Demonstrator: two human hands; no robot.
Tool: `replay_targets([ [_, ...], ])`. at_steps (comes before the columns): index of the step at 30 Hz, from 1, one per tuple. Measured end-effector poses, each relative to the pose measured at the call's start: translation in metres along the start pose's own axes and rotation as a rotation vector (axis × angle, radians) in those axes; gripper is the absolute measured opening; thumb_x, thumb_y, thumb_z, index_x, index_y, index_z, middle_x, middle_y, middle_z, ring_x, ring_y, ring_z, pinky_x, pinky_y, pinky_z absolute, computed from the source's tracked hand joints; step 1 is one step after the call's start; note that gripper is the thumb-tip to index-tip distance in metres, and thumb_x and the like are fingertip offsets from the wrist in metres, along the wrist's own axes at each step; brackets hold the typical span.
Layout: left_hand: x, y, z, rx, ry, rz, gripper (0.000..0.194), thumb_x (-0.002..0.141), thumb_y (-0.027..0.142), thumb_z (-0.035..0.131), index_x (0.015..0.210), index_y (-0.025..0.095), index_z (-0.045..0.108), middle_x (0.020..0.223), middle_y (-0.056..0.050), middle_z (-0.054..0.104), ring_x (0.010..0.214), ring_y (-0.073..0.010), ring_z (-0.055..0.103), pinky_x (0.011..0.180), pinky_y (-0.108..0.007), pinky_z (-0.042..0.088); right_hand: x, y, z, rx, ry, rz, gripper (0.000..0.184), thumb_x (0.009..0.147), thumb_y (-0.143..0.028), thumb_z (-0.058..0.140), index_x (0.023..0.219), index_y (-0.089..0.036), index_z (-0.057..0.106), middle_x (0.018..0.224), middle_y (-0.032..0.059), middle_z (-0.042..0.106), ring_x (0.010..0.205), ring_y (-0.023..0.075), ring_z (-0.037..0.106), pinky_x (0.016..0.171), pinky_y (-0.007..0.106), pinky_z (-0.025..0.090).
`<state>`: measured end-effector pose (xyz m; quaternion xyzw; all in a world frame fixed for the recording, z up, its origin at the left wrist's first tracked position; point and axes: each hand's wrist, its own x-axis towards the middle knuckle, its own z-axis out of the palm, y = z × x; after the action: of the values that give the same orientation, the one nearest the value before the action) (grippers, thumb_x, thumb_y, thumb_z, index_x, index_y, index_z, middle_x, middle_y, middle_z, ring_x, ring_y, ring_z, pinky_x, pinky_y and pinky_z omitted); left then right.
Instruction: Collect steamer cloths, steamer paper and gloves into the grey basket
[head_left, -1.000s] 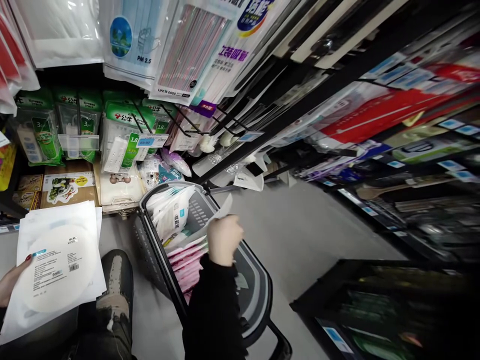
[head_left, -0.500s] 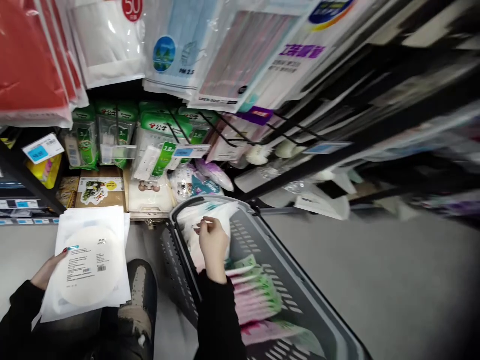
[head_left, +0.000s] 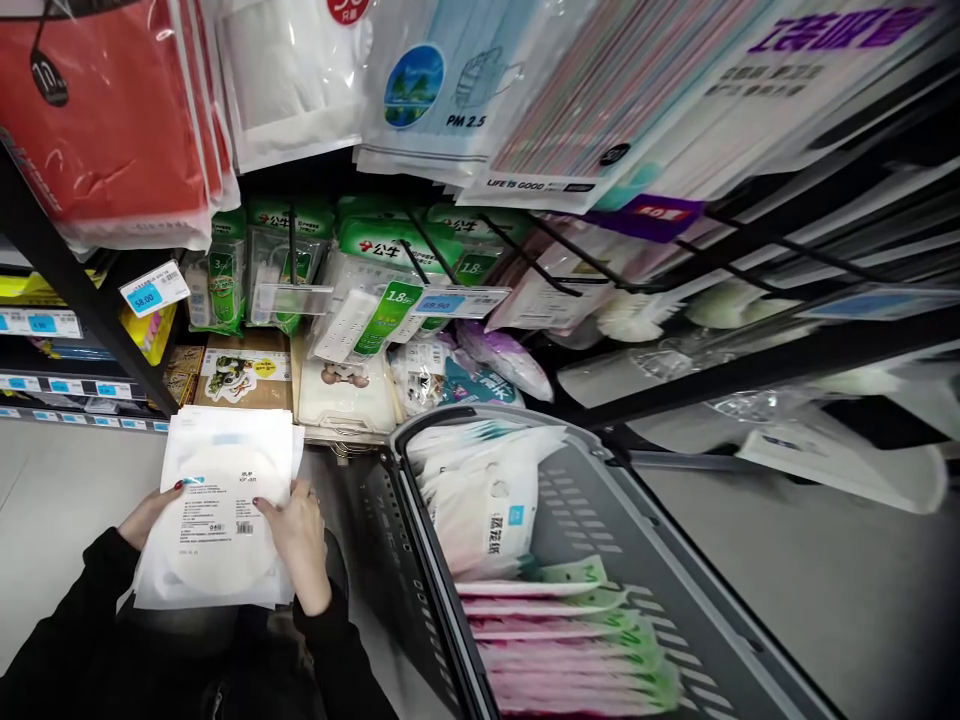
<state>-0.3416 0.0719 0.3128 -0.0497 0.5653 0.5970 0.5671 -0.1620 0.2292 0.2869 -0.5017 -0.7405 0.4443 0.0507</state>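
Both my hands hold a stack of flat white packets point(head_left: 217, 510), each with a round white disc inside and small print on the front. My left hand point(head_left: 150, 512) grips the stack's left edge, thumb on top. My right hand point(head_left: 298, 535) grips the right edge, fingers curled round it. The stack sits over my lap at the lower left. To its right stands a grey shopping basket point(head_left: 645, 560) holding white bagged goods point(head_left: 487, 500) and a row of pink and green packs point(head_left: 570, 640).
Shelving in front carries hanging packets: red ones point(head_left: 105, 110) at upper left, mask and straw packs point(head_left: 465, 90) above, green power-strip packs point(head_left: 352, 270) with price tags point(head_left: 154, 287) below. Black hooks and rails point(head_left: 750, 350) jut out at right. Grey floor point(head_left: 825, 580) lies at lower right.
My right hand left the basket and came across to take the right edge of the white packet stack. The view shifted, bringing the basket to the right.
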Motion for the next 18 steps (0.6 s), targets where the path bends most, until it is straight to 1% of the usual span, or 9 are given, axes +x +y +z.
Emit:
replay_targets([
  [4, 0.000, 0.000, -0.001, -0.014, 0.003, -0.011, 0.046, 0.081, 0.022, 0.062, 0.122, 0.003, 0.052, 0.101, -0.018, 0.072, 0.100, -0.0338, 0.064, 0.091, -0.046, 0.048, -0.011, -0.003, -0.003, -0.090, 0.086, -0.032, 0.027, 0.077, -0.025, 0.063, 0.099, -0.013, 0.053, 0.096, 0.0131, 0.062, 0.085, 0.0275, 0.063, 0.065, 0.030, 0.041],
  [6, 0.001, 0.001, -0.001, -0.020, 0.002, -0.030, 0.049, 0.082, 0.024, 0.061, 0.125, 0.002, 0.049, 0.101, -0.019, 0.072, 0.101, -0.0335, 0.064, 0.092, -0.045, 0.047, -0.014, -0.001, -0.003, -0.087, 0.105, -0.048, 0.022, 0.077, -0.020, 0.062, 0.096, -0.015, 0.055, 0.092, 0.0109, 0.063, 0.081, 0.0258, 0.063, 0.061, 0.028, 0.039],
  [8, 0.000, 0.001, -0.001, -0.040, -0.006, -0.059, 0.053, 0.083, 0.028, 0.059, 0.128, 0.001, 0.047, 0.102, -0.019, 0.072, 0.102, -0.0339, 0.063, 0.093, -0.046, 0.047, -0.014, 0.002, -0.002, -0.001, 0.095, -0.055, 0.015, 0.076, -0.021, 0.061, 0.090, -0.016, 0.055, 0.081, 0.0067, 0.063, 0.073, 0.0228, 0.062, 0.058, 0.026, 0.036],
  [10, 0.000, 0.002, -0.001, -0.077, -0.016, -0.085, 0.057, 0.084, 0.031, 0.058, 0.130, 0.001, 0.044, 0.102, -0.019, 0.072, 0.105, -0.0342, 0.062, 0.093, -0.045, 0.046, -0.012, 0.007, 0.000, 0.103, 0.052, -0.072, 0.008, 0.077, -0.024, 0.058, 0.078, -0.018, 0.053, 0.068, 0.0021, 0.060, 0.064, 0.0194, 0.058, 0.054, 0.025, 0.033],
  [12, -0.002, 0.003, 0.000, -0.120, -0.020, -0.096, 0.059, 0.084, 0.033, 0.057, 0.132, 0.002, 0.042, 0.103, -0.018, 0.072, 0.108, -0.0341, 0.059, 0.094, -0.044, 0.046, -0.011, 0.010, -0.001, 0.170, 0.012, -0.105, 0.011, 0.079, -0.026, 0.051, 0.070, -0.019, 0.048, 0.060, -0.0003, 0.055, 0.057, 0.0174, 0.054, 0.052, 0.024, 0.030],
  [13, -0.003, 0.004, 0.001, -0.132, -0.012, -0.100, 0.060, 0.084, 0.033, 0.057, 0.133, 0.002, 0.041, 0.104, -0.018, 0.072, 0.109, -0.0340, 0.058, 0.094, -0.044, 0.046, -0.010, 0.012, -0.004, 0.199, 0.008, -0.128, 0.012, 0.080, -0.026, 0.047, 0.070, -0.019, 0.047, 0.058, -0.0007, 0.053, 0.055, 0.0169, 0.052, 0.052, 0.024, 0.030],
  [15, -0.007, 0.005, 0.004, -0.100, 0.028, -0.094, 0.062, 0.082, 0.032, 0.059, 0.134, 0.003, 0.040, 0.105, -0.018, 0.071, 0.110, -0.0346, 0.058, 0.093, -0.044, 0.047, -0.011, 0.017, -0.019, 0.275, 0.045, -0.180, 0.014, 0.082, -0.028, 0.041, 0.074, -0.019, 0.048, 0.058, -0.0006, 0.053, 0.053, 0.0164, 0.051, 0.052, 0.024, 0.031],
  [16, -0.009, 0.005, 0.006, -0.058, 0.053, -0.084, 0.063, 0.081, 0.031, 0.061, 0.134, 0.003, 0.040, 0.105, -0.019, 0.071, 0.109, -0.0353, 0.058, 0.092, -0.045, 0.048, -0.012, 0.021, -0.032, 0.315, 0.081, -0.200, 0.017, 0.084, -0.031, 0.039, 0.078, -0.019, 0.049, 0.060, -0.0003, 0.054, 0.053, 0.0162, 0.051, 0.052, 0.023, 0.032],
  [18, -0.012, 0.006, 0.009, 0.042, 0.094, -0.058, 0.067, 0.077, 0.025, 0.066, 0.136, 0.005, 0.039, 0.105, -0.019, 0.071, 0.106, -0.0369, 0.059, 0.089, -0.048, 0.050, -0.017, 0.034, -0.069, 0.366, 0.186, -0.207, 0.024, 0.084, -0.038, 0.038, 0.084, -0.018, 0.051, 0.060, 0.0001, 0.055, 0.051, 0.0156, 0.050, 0.051, 0.023, 0.034],
])
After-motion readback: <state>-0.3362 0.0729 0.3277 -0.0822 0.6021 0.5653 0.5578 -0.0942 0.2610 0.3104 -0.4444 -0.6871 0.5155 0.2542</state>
